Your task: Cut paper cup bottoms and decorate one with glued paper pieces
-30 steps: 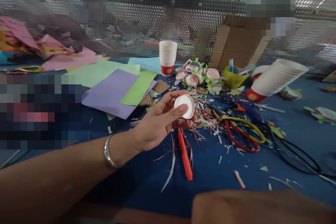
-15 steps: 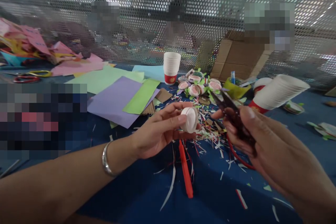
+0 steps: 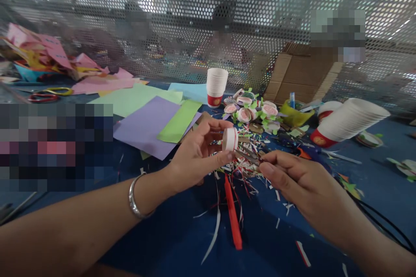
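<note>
Pinched in my left hand [image 3: 195,153] is a short white paper cup base [image 3: 230,139] with a thin red line along its edge. My right hand [image 3: 297,179] is closed round a pair of scissors [image 3: 249,156]. Its blades point left, close by the base's lower right rim; whether they touch it I cannot tell. The fingers mostly hide the handles. Below the left hand lies a red-orange marker [image 3: 233,216] on the blue table [image 3: 162,233], with a heap of cut paper scraps [image 3: 250,169] around the scissors.
Purple paper [image 3: 146,125] and green paper [image 3: 180,121] lie to the left. A paper cup stack [image 3: 217,86] stands behind, and another stack [image 3: 352,121] lies tilted at right. Between them are several decorated discs [image 3: 245,110]. Cardboard [image 3: 299,75] leans against a perforated metal screen [image 3: 182,30].
My right hand has turned and brought the scissors down and left to the cup base. My left hand has turned the base so its side now faces me.
</note>
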Demonstrator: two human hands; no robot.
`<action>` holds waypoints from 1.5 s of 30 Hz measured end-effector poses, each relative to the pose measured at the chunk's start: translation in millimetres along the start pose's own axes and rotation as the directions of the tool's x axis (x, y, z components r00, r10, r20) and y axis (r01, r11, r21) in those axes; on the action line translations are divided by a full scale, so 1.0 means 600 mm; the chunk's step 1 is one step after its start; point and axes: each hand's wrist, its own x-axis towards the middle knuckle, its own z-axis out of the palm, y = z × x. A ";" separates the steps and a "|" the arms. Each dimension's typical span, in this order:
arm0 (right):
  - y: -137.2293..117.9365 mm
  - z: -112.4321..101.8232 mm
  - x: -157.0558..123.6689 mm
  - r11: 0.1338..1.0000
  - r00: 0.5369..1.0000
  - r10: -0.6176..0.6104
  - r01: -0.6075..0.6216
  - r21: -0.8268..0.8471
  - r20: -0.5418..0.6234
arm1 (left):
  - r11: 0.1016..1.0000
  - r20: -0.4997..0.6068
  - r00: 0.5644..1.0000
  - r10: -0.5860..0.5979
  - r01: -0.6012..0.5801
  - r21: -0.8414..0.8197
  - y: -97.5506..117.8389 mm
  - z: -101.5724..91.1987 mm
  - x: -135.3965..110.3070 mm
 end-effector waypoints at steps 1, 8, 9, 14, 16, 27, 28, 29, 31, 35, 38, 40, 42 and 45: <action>0.000 0.000 0.001 1.000 1.000 -0.010 0.010 -0.009 0.003 | 1.000 0.008 1.000 0.005 -0.006 0.020 0.000 0.000 0.000; 0.003 0.001 0.004 0.993 0.997 -0.075 0.072 -0.099 -0.023 | 0.990 0.022 1.000 -0.010 0.007 0.138 0.000 -0.004 -0.001; 0.004 0.001 0.004 0.992 0.997 -0.072 0.069 -0.107 -0.024 | 0.989 0.023 1.000 -0.013 0.010 0.149 0.000 -0.004 -0.002; 0.009 -0.001 0.004 0.991 0.998 -0.067 0.066 -0.118 -0.007 | 0.982 0.015 0.999 -0.030 0.026 0.189 0.003 -0.003 -0.004; 0.011 -0.001 0.004 0.990 0.997 -0.071 0.071 -0.118 0.002 | 0.981 0.018 1.000 -0.023 0.019 0.191 0.006 -0.002 -0.005; 0.007 -0.002 0.000 0.985 0.995 -0.097 0.096 -0.142 0.000 | 0.912 0.042 0.984 0.175 -0.178 0.369 0.004 -0.010 -0.007; 0.006 -0.001 -0.001 0.983 0.995 -0.097 0.096 -0.156 -0.002 | 0.879 0.051 0.976 0.212 -0.213 0.427 0.006 -0.011 -0.008; 0.005 0.000 -0.001 0.980 0.995 -0.096 0.094 -0.174 -0.007 | 0.831 0.060 0.966 0.253 -0.249 0.498 0.009 -0.011 -0.008; 0.005 0.001 -0.001 0.974 0.995 -0.097 0.093 -0.208 -0.009 | 0.708 0.082 0.941 0.329 -0.303 0.638 0.018 -0.009 -0.010; 0.008 0.003 0.001 0.972 0.998 -0.069 0.068 -0.224 0.003 | 0.615 0.076 0.933 0.351 -0.291 0.733 0.033 -0.002 -0.013; 0.011 0.001 0.005 0.979 0.998 -0.052 0.055 -0.194 0.023 | 0.761 -0.021 0.982 0.187 -0.131 0.635 0.032 0.001 -0.014; 0.012 -0.001 0.007 0.985 0.998 -0.050 0.054 -0.165 0.030 | 0.854 -0.071 0.996 0.053 -0.008 0.521 0.026 0.000 -0.012; 0.014 -0.003 0.009 0.991 0.999 -0.034 0.037 -0.125 0.029 | 0.910 -0.079 0.996 -0.032 0.062 0.410 0.019 -0.004 -0.009; 0.018 -0.008 0.011 0.999 0.998 0.040 -0.038 -0.032 0.044 | 0.953 -0.033 0.996 -0.081 0.087 0.291 0.012 -0.008 -0.004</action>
